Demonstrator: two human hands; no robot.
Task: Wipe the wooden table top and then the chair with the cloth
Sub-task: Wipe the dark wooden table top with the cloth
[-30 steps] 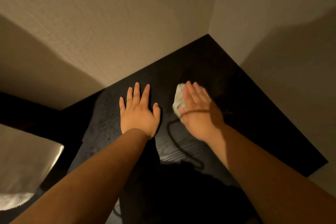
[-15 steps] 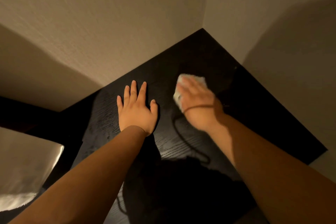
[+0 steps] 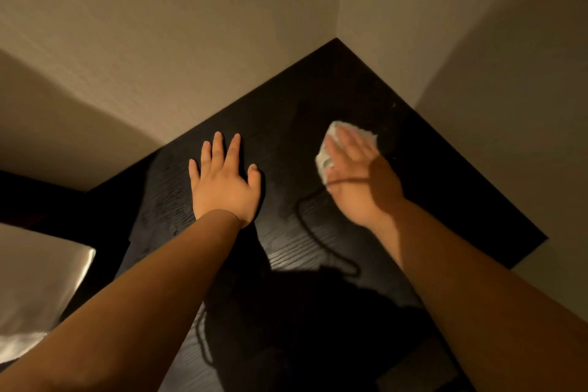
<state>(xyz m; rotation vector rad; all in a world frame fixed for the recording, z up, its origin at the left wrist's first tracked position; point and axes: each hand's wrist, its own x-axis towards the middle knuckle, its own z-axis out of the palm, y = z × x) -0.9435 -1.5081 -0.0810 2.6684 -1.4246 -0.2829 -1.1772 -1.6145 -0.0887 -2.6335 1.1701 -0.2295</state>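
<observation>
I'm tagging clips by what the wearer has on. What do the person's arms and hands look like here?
The left forearm and right forearm are bare as far as the frame shows: no sleeves, no gloves. The left hand shows no ring or watch. The right hand has a thin dark band, like an elastic tie, looped across its back; that hand is blurred.
</observation>
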